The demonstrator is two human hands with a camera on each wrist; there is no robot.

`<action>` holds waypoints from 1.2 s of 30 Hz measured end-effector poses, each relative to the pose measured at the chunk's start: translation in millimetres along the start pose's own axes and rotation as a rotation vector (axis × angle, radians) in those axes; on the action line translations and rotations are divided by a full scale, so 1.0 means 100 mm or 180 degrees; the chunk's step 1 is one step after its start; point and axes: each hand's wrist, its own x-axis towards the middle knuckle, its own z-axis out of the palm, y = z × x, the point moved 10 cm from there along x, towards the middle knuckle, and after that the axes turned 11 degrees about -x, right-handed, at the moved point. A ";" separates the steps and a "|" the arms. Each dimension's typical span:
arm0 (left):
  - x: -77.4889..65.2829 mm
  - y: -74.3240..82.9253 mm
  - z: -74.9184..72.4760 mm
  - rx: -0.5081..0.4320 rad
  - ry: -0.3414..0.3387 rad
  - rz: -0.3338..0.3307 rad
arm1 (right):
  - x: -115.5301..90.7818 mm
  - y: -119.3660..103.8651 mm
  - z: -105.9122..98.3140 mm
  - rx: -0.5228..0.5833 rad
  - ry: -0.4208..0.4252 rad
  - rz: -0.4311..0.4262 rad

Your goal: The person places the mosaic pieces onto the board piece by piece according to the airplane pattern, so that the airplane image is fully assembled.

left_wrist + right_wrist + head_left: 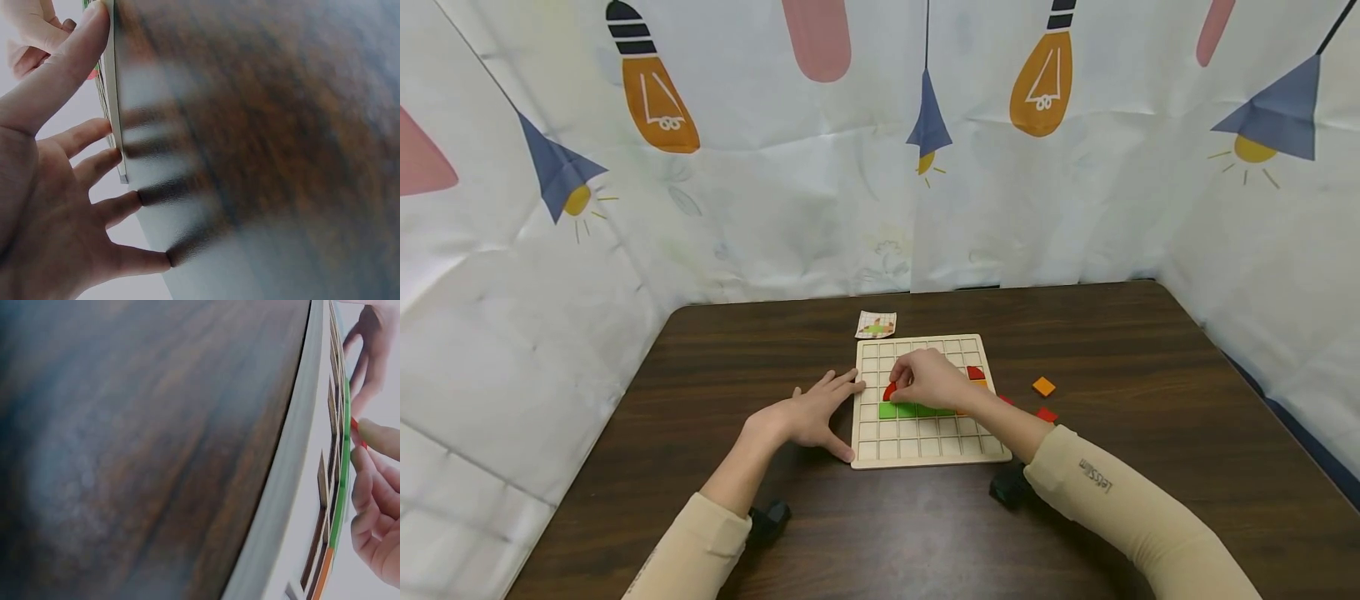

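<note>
A wooden grid board (pixel 917 451) lies flat on the table. My left hand (pixel 808 414) has its fingers spread, with thumb and fingertips touching the board's left edge. Over the board, my right hand (pixel 931 380) pinches a red piece with a curved edge (pixel 889 392) between thumb and finger, just above a row of green pieces (pixel 897 411). In the right wrist view the red piece (pixel 357 428) shows at the fingertips, beside the green row (pixel 340 506). A red rounded piece (pixel 975 372) sits on the board's right side above orange; the right hand and forearm hide part of the grid.
A small pattern card (pixel 876 326) lies behind the board. To the right are a loose orange square (pixel 1043 386) and red pieces (pixel 1047 414), one partly hidden by the forearm. The dark wooden table (pixel 1120 350) meets a printed curtain (pixel 820 225) behind.
</note>
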 end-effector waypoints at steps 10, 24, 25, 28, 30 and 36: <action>-0.01 0.02 -0.01 0.0006 -0.0019 -0.0005 | 0.03 -0.06 0.02 -0.0127 -0.0036 -0.0010; -0.01 0.02 0.00 0.0022 -0.0009 -0.0022 | -0.04 0.00 0.00 -0.0058 -0.0127 0.0013; -0.01 0.02 0.00 0.0023 -0.0008 -0.0023 | -0.05 0.01 -0.01 -0.0028 -0.0127 0.0016; -0.02 0.01 0.00 0.0015 -0.0005 -0.0030 | -0.09 0.04 -0.06 0.0069 -0.0121 0.0006; -0.02 0.01 0.00 0.0010 -0.0003 -0.0029 | -0.12 0.06 -0.11 0.0117 -0.0110 -0.0006; -0.01 0.01 0.00 0.0005 0.0007 -0.0017 | -0.22 0.16 -0.22 0.0218 -0.0070 -0.0099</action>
